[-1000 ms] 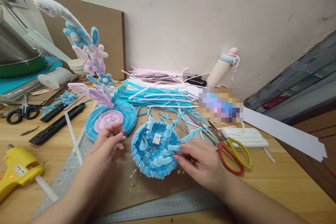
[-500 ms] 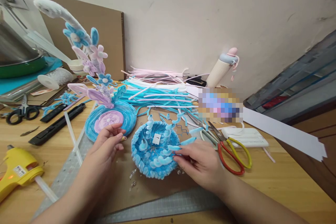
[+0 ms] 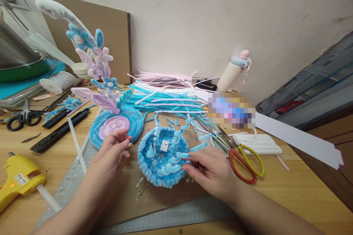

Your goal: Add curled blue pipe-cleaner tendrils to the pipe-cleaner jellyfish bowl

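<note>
A bowl-shaped piece of fluffy blue pipe cleaner (image 3: 143, 169) sits on brown cardboard, with several coiled light-blue strands rising from it. A small white piece (image 3: 164, 145) lies inside. At the bowl's right rim, my right hand (image 3: 213, 170) is closed in a pinch on a coiled blue pipe cleaner (image 3: 182, 155). My left hand (image 3: 113, 156) hovers left of the bowl, thumb and fingers pressed together; a tiny yellowish bit shows at the tips, too small to name. Behind that hand stands a round blue-and-lilac base (image 3: 99, 126) carrying a curved white stem (image 3: 64, 13) with pipe-cleaner flowers.
Red-and-yellow-handled scissors (image 3: 244, 161) lie to the right, beside a white flat device (image 3: 257, 144). A yellow glue gun (image 3: 20, 180), black utility knife (image 3: 59, 132) and black scissors (image 3: 24, 117) are on the left. Pipe cleaners (image 3: 168, 99) are piled behind; a bottle (image 3: 233, 69) leans against the wall.
</note>
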Demonstrator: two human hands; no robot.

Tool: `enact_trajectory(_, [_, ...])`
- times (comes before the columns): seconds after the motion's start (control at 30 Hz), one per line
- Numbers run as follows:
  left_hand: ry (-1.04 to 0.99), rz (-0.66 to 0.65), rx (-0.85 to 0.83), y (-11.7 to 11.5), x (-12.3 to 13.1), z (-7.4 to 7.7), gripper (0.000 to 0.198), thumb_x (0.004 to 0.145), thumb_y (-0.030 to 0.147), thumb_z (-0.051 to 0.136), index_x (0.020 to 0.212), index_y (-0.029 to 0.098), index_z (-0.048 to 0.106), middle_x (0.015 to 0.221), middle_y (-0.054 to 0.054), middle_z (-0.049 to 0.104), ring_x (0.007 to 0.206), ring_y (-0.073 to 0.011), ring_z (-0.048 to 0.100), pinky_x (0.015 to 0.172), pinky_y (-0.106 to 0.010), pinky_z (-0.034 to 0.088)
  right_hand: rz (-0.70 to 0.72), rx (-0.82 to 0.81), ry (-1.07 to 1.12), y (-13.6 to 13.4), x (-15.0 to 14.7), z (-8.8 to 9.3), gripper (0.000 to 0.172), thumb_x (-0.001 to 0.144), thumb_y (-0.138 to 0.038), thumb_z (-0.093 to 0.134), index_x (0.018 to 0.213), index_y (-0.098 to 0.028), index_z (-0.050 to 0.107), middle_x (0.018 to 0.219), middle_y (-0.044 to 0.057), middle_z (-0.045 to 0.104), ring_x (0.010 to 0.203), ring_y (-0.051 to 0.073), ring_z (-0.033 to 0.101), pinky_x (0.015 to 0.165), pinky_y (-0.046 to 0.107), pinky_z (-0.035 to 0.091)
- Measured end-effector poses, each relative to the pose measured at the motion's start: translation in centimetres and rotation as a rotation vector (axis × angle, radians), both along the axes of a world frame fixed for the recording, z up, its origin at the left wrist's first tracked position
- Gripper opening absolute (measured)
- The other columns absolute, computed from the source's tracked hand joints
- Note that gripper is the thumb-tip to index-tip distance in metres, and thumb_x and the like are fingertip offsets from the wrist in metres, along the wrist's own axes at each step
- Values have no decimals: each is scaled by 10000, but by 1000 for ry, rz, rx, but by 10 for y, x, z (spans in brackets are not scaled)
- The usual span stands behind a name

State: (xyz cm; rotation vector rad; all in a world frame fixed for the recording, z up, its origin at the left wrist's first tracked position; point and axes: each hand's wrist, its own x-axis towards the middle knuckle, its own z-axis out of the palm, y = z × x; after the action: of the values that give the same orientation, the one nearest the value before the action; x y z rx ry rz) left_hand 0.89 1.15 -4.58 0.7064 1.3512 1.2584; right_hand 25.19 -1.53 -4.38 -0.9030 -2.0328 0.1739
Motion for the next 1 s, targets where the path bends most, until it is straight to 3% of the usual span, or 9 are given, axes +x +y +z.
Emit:
enact_trajectory(0.23, [3, -5, -10, -1, -1, 0, 344, 669, 327, 731, 996, 283, 632, 973, 39, 614, 872, -141, 540, 684, -213, 418, -17, -23, 5, 0, 0, 1, 176, 901, -322, 628, 812, -179, 681, 520, -23, 634, 430, 110, 540, 485, 249, 442])
enact_trajectory(0.57, [4, -1, -7, -1, 1, 0, 335, 675, 338, 727, 992, 284, 635, 995, 42, 614, 876, -133, 529, 678, -203, 416, 23, -4, 9, 1, 0, 0, 135, 921, -247, 599, 832, -194, 686, 664, 21, 738, 532, 143, 655, 522, 265, 487])
enact_trajectory(1.0, [2, -18, -15, -1, 1, -3, 380, 667, 327, 739, 1025, 275, 623, 1010, 23, 622, 866, -140, 550, 663, -212, 427, -9, -59, 38, 0, -3, -9, 58, 897, -226, 643, 876, -190, 684, 657, 1, 706, 565, 141, 638, 560, 261, 461])
